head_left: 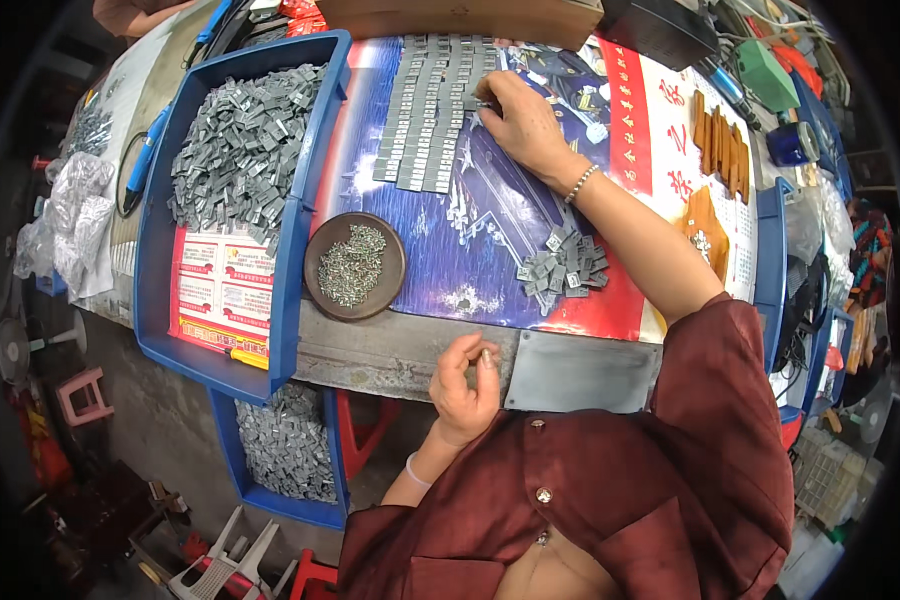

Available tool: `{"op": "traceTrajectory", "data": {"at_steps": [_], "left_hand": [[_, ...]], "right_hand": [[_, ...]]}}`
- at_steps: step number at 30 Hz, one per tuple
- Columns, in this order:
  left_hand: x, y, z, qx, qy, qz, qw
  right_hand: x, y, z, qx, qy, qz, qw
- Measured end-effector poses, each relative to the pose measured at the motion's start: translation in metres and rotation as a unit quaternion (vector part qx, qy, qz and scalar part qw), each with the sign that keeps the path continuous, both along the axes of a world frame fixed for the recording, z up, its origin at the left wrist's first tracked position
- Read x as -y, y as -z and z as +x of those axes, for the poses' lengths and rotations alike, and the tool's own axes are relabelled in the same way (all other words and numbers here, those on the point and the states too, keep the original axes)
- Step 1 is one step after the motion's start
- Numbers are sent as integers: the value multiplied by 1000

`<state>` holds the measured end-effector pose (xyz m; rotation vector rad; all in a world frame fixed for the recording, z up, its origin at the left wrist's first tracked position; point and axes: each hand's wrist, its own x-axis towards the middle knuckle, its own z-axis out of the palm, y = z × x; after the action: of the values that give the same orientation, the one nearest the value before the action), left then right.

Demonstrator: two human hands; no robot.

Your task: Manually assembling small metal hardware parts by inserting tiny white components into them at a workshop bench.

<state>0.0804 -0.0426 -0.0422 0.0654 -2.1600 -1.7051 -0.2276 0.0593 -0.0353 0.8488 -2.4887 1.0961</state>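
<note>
My right hand [522, 122] reaches over the table, fingertips pinched at a small grey piece beside the right edge of the rows. Those rows of flat grey plastic pieces [415, 135] lie side by side on a printed sheet [490, 270]. Below my right forearm sits a loose pile of similar grey pieces [566, 264]. My left hand [462, 392] hovers by the table's near edge, fingers half curled, thumb apart, with nothing visible in it. To its upper left stands a round brown bowl [395, 295] holding many small metal screws [350, 266].
A blue tray [288, 290] heaped with grey pieces occupies the left side; another blue tray [342, 490] sits lower. A grey metal plate [580, 374] lies at the near edge. Brown strips [720, 145] are at right, a cardboard box [460, 20] at the back.
</note>
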Motion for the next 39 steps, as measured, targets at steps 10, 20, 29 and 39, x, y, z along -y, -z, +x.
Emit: {"op": "traceTrajectory", "data": {"at_steps": [10,20,29,39], "left_hand": [[-3,-1,-1,4,-20,8,1000],[-6,-6,-7,18,-15,-12,1000],[-10,-5,-5,12,-35,-54,998],[-15,-27,0,47,-16,31,998]], "right_hand": [[-42,-75,64,86,6,-47,995],[-107,-71,146,200,0,17,980],[-88,-54,137,-3,-142,258,956],[-95,-86,160,28,-143,147,978]]}}
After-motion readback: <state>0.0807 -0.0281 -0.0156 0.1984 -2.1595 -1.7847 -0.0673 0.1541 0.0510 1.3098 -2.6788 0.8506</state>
